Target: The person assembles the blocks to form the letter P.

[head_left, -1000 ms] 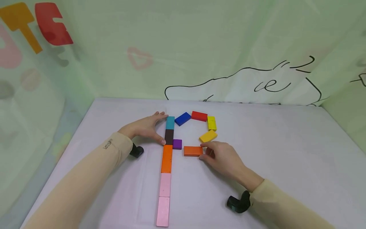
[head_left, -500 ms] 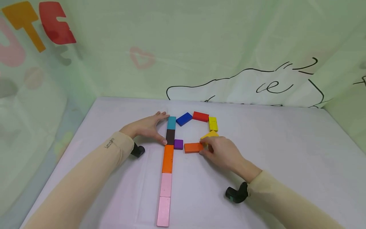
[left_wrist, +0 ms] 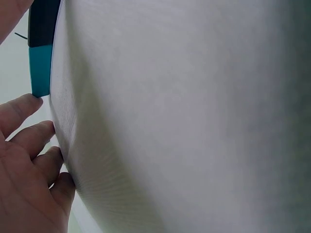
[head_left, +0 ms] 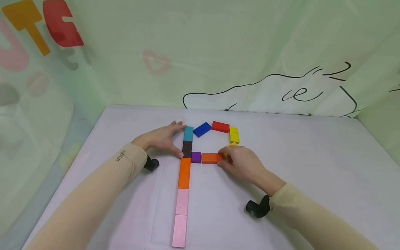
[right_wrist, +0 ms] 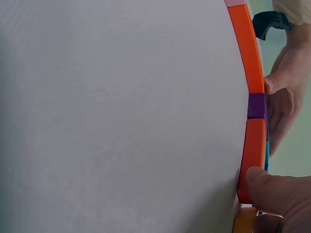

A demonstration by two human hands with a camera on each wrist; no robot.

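Note:
My right hand point(head_left: 245, 165) pinches the right end of an orange-red block point(head_left: 210, 158) between thumb and fingers. That block's left end sits against a short purple block point(head_left: 196, 157). My left hand point(head_left: 160, 139) lies left of the block column, with outstretched fingers. Its index fingertip touches the far end of the teal block point(left_wrist: 41, 70), and its thumb rests by the dark brown block point(head_left: 187, 149). Behind my right hand, an amber-yellow block point(right_wrist: 244, 221) is partly hidden. In the right wrist view, my right thumb presses the side of the orange-red block.
Toward me the column continues with a long orange block point(head_left: 184, 173) and two pink blocks point(head_left: 182, 201). A blue block point(head_left: 202, 130), a red block point(head_left: 220, 126) and a bright yellow block point(head_left: 234, 135) curve around the far side. The white tabletop point(head_left: 297, 156) meets a pale green curtain point(head_left: 234, 45).
My right hand has slid the orange-red block away from me, closing its gap with the purple block. The hand now covers more of the amber-yellow block. My left hand stays in place.

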